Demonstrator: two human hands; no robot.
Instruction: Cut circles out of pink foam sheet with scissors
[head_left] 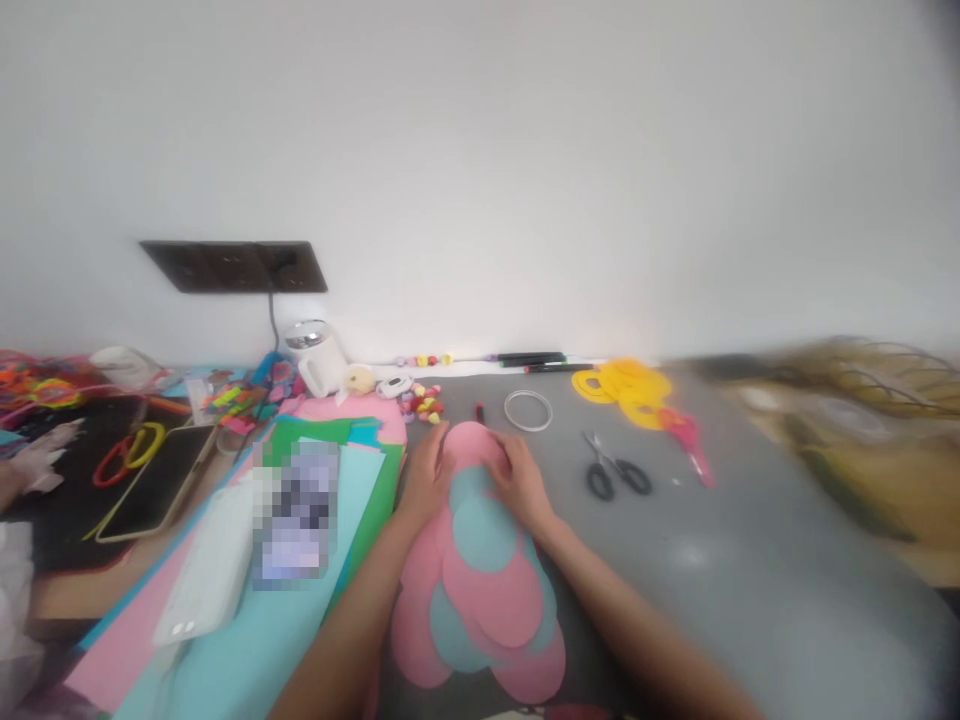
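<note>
A pile of overlapping pink and light blue paper circles (491, 590) lies on the grey table in front of me. My left hand (429, 468) rests against the left side of the topmost pink circle (466, 442), and my right hand (516, 472) touches its right side. Both hands hold this far end of the pile between them, with fingers curved around the edges. Just beyond the fingertips is a small dark and red pen end (480, 412). A silver ring (528, 411) lies a little past my right hand.
Black-handled scissors (616, 478), pink scissors (688, 440) and yellow paper shapes (626, 388) lie to the right. Coloured sheets (285, 640) carry a white device (214, 560) at left. A white mug (316, 360) and markers (532, 358) stand or lie near the wall.
</note>
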